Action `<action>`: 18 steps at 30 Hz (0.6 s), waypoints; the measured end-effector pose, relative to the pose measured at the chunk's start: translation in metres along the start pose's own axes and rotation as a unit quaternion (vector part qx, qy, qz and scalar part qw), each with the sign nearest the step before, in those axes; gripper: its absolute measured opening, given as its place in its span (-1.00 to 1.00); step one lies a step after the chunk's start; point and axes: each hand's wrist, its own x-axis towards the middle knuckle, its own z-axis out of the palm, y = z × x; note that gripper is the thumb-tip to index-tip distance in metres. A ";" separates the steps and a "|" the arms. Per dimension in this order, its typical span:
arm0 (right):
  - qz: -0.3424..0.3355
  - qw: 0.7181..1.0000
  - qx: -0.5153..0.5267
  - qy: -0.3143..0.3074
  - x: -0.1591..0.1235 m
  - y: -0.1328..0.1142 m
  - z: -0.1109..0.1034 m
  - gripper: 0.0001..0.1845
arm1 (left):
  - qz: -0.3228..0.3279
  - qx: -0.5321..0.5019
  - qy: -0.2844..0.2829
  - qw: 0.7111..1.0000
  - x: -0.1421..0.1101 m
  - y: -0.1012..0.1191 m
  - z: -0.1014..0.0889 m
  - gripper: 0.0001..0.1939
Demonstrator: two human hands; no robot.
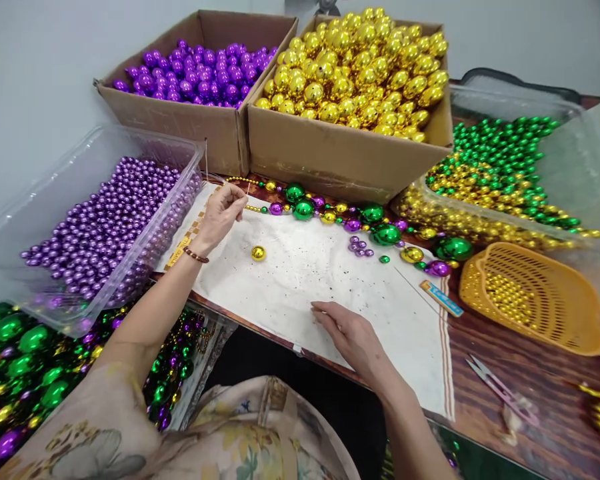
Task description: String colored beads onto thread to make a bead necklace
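My left hand (224,210) is raised over the far left of the white cloth (290,280), its fingertips pinched together. A short piece of thin white thread (249,189) sticks up from the pinch. Just beyond it lies a bead garland (304,209) of green, purple and gold balls, doubled along the back of the cloth. One loose gold ball (258,253) rests below my left hand. My right hand (353,333) hovers near the front edge of the cloth, fingers stretched out and holding nothing. Farther back are a cluster of small purple beads (360,247) and one green bead (385,259).
Behind stand cardboard boxes of purple balls (200,73) and gold balls (350,67). Clear bins flank the cloth, with purple beads (110,220) left and green-gold beads (500,173) right. An orange basket (580,300), thread snips (500,387) and a blue-orange packet (441,298) lie right.
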 end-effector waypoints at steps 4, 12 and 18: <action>0.023 0.997 0.048 0.047 -0.018 0.016 0.006 -0.64 | -0.031 -0.089 0.038 0.995 -0.027 0.060 0.009 -0.85; 0.079 0.976 0.157 0.128 -0.073 0.025 -0.002 -0.68 | -0.298 -0.304 -0.046 0.904 -0.112 0.124 0.078 -0.81; 0.175 0.928 0.166 0.285 -0.143 0.064 -0.023 -0.66 | -0.489 -0.423 -0.332 0.687 -0.209 0.169 0.232 -0.66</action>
